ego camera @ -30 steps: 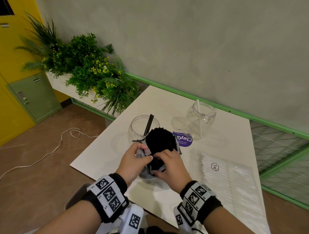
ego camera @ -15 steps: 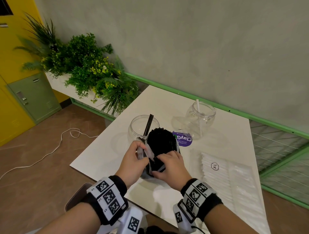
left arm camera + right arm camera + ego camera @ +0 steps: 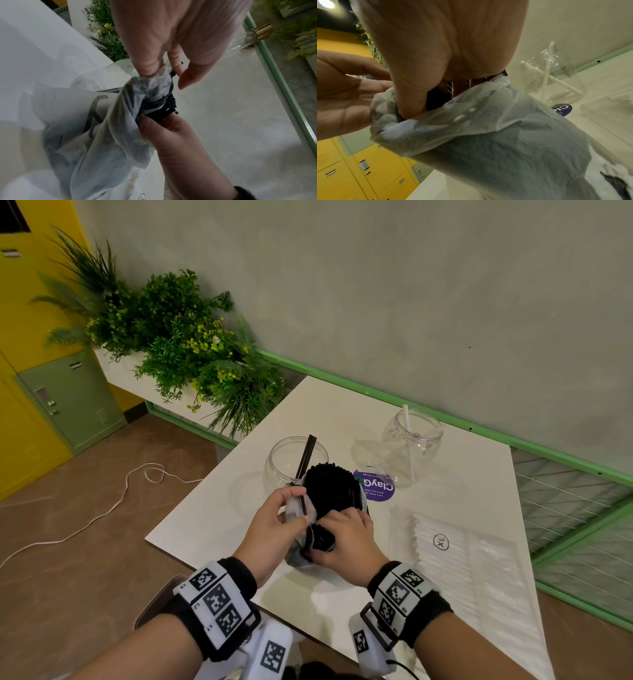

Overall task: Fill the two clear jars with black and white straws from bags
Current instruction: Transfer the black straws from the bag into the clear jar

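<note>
A bundle of black straws point(image 3: 330, 487) stands in a thin translucent bag point(image 3: 298, 553) near the table's front edge. My left hand point(image 3: 303, 506) pinches the bag's rim point(image 3: 154, 75) on the left side of the bundle. My right hand point(image 3: 325, 537) grips the black straws point(image 3: 163, 115) just above the bunched bag, its thumb point(image 3: 412, 102) tucked inside the rim. Behind stands the left clear jar point(image 3: 291, 463) holding a few black straws. The right clear jar point(image 3: 412, 440) holds white straws point(image 3: 547, 75). A flat bag of white straws point(image 3: 462, 570) lies to the right.
A round purple sticker point(image 3: 375, 486) lies on the white table point(image 3: 212, 508) between the jars. A green rail and grey wall run behind the table. Plants point(image 3: 191, 344) stand at the back left. A white cable point(image 3: 102, 511) trails on the floor, and yellow lockers stand at the left.
My left hand has lifted away from the right hand, drawing the bag's rim up and to the left. The right hand keeps its hold on the straw bundle.
</note>
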Tool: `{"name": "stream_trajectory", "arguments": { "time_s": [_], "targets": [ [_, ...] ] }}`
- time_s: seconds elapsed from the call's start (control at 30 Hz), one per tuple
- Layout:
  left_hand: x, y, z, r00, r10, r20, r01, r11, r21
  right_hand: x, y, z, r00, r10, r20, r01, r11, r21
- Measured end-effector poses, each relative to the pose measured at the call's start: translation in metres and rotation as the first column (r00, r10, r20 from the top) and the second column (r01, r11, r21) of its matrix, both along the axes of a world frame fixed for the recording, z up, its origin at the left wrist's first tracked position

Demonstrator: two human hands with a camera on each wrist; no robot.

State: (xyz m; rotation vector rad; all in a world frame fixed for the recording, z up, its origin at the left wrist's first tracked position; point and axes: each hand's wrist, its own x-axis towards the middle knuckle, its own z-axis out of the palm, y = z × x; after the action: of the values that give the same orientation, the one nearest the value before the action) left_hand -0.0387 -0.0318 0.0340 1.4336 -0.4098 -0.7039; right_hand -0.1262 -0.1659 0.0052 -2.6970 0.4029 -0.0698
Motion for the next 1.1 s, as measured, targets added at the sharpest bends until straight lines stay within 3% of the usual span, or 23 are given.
{"name": "stream_trajectory", "arguments": {
  "time_s": [0.13, 0.27, 0.33, 0.4, 0.5, 0.67, 0.73, 0.8, 0.93, 1.1],
  "targets": [
    [0.002, 0.006, -0.005, 0.952, -0.003, 0.306, -0.04, 0.99, 0.134, -0.002, 0.002, 0.001, 0.997, -0.058, 0.058, 0.054, 0.996, 0.064],
    [0.008, 0.011, -0.008, 0.893, 0.034, 0.449, -0.111, 0.983, 0.147, -0.001, 0.002, 0.001, 0.993, -0.083, 0.079, 0.079, 0.995, 0.061],
    [0.012, 0.014, -0.004, 0.827, -0.095, 0.555, -0.036, 0.975, 0.22, 0.0, 0.0, 0.0, 0.994, -0.084, 0.067, 0.081, 0.996, 0.044],
    [0.018, 0.015, 0.003, 0.714, -0.287, 0.638, 0.037, 0.926, 0.376, 0.001, -0.002, 0.001, 0.994, -0.091, 0.055, 0.089, 0.996, 0.03],
    [0.025, 0.018, 0.012, 0.582, -0.457, 0.672, 0.027, 0.838, 0.546, 0.0, -0.001, 0.003, 0.993, -0.106, 0.043, 0.104, 0.994, 0.044],
    [0.019, 0.013, 0.02, 0.499, -0.584, 0.64, 0.121, 0.778, 0.616, 0.001, 0.002, 0.004, 0.992, -0.122, 0.015, 0.122, 0.992, 0.036],
    [0.018, 0.01, 0.02, 0.446, -0.64, 0.625, 0.101, 0.73, 0.676, 0.001, 0.001, 0.004, 0.994, -0.11, 0.001, 0.109, 0.993, 0.038],
    [0.019, 0.008, 0.02, 0.388, -0.639, 0.664, 0.034, 0.73, 0.682, 0.0, 0.001, 0.005, 0.996, -0.09, -0.003, 0.09, 0.995, 0.052],
    [0.022, 0.011, 0.016, 0.391, -0.526, 0.755, -0.006, 0.819, 0.574, 0.0, 0.0, 0.008, 0.996, -0.093, 0.011, 0.093, 0.995, 0.042],
    [0.024, 0.027, -0.005, 0.513, -0.35, 0.784, 0.01, 0.916, 0.402, -0.001, -0.011, 0.009, 0.992, -0.114, 0.047, 0.107, 0.985, 0.134]
  ]
}}
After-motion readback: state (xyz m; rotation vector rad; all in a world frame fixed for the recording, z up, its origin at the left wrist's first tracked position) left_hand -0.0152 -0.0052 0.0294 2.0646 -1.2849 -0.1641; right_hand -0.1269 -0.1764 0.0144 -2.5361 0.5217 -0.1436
